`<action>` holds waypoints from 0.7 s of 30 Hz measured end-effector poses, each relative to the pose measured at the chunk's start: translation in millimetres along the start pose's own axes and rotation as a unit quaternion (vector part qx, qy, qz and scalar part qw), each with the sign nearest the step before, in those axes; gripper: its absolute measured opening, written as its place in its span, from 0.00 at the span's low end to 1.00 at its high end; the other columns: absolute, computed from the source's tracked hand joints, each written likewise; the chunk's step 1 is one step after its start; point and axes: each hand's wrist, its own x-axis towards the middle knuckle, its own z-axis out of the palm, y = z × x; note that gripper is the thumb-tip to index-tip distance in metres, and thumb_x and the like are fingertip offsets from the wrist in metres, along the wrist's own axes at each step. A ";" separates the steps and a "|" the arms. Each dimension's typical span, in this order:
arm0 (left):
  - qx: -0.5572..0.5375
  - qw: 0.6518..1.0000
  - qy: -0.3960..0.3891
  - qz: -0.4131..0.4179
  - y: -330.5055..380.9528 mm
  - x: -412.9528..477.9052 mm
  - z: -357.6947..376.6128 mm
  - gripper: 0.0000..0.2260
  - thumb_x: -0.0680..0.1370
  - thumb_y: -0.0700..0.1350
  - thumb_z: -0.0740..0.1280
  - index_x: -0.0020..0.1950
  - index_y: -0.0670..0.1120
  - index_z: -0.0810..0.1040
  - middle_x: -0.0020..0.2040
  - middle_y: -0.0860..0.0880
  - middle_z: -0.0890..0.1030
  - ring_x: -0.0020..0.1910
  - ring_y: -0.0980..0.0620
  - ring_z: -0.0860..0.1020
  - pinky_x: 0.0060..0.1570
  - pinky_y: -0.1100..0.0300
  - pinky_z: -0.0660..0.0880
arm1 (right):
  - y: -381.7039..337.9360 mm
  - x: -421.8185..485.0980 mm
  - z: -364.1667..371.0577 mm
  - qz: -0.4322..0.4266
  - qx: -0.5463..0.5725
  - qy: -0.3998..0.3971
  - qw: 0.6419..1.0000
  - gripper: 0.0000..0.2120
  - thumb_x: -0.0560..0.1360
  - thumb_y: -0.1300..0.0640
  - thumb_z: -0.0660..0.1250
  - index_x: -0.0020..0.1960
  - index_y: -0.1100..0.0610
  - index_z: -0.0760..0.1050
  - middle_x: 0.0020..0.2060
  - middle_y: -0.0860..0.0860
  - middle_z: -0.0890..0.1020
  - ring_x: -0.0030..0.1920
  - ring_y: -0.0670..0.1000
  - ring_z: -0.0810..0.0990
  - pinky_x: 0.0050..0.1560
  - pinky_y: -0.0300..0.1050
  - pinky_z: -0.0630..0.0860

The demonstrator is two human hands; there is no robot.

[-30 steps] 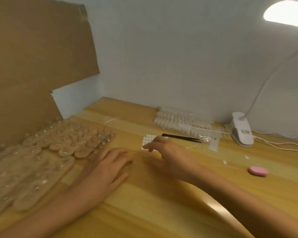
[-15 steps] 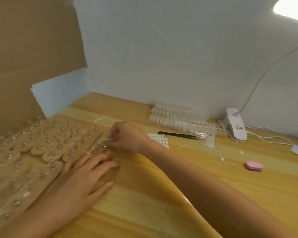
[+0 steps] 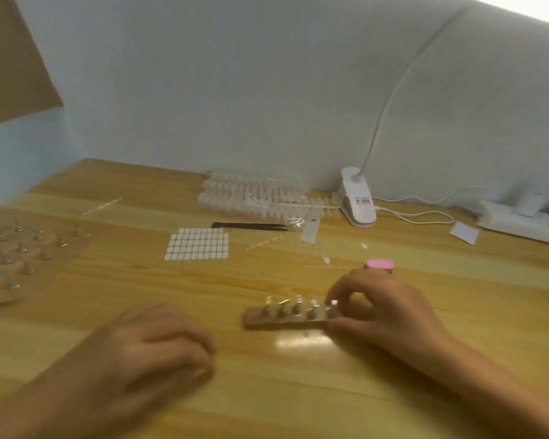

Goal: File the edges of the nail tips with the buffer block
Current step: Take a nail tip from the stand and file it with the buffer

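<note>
The brownish translucent holder strip (image 3: pixel 286 318) with 5 metal-topped pegs is pinched at its right end by the right hand (image 3: pixel 384 312). The blurred left hand (image 3: pixel 152 353) is rested on the table, loosely curled and empty. The pink oval foam buffer block (image 3: pixel 380 264) lies untouched just beyond the right knuckles. Held by 1 end only, the strip could be tilted and its pegs shed.

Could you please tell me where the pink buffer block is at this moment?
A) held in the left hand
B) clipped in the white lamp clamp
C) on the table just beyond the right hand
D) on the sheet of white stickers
C: the pink buffer block lies on the table, just beyond the right hand, which grips the peg strip.
</note>
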 end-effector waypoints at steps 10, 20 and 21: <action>0.018 0.989 0.003 -0.144 3.2 168.8 77.3 0.11 0.75 0.57 0.68 0.56 0.56 0.77 0.53 0.61 0.74 0.54 0.61 0.71 0.46 0.64 0.73 | 68.2 -29.1 -59.4 0.040 0.098 -0.049 0.993 0.10 0.67 0.43 0.72 0.48 0.39 0.81 0.44 0.35 0.82 0.42 0.46 0.77 0.38 0.36 0.71; -0.005 0.981 -0.049 -0.187 -13.1 145.9 56.6 0.05 0.74 0.53 0.71 0.44 0.57 0.75 0.45 0.61 0.74 0.45 0.63 0.74 0.46 0.63 0.76 | 33.5 89.6 -25.1 0.003 -0.084 -0.024 0.996 0.17 0.75 0.42 0.70 0.61 0.45 0.77 0.50 0.40 0.80 0.47 0.39 0.73 0.39 0.37 0.68; -0.001 0.978 -0.054 -0.200 -18.3 138.7 51.2 0.06 0.74 0.53 0.70 0.44 0.57 0.74 0.45 0.61 0.74 0.45 0.63 0.74 0.47 0.63 0.76 | 30.4 97.3 -18.7 0.004 -0.103 -0.025 0.994 0.18 0.75 0.41 0.70 0.62 0.45 0.77 0.51 0.42 0.80 0.49 0.42 0.74 0.37 0.37 0.67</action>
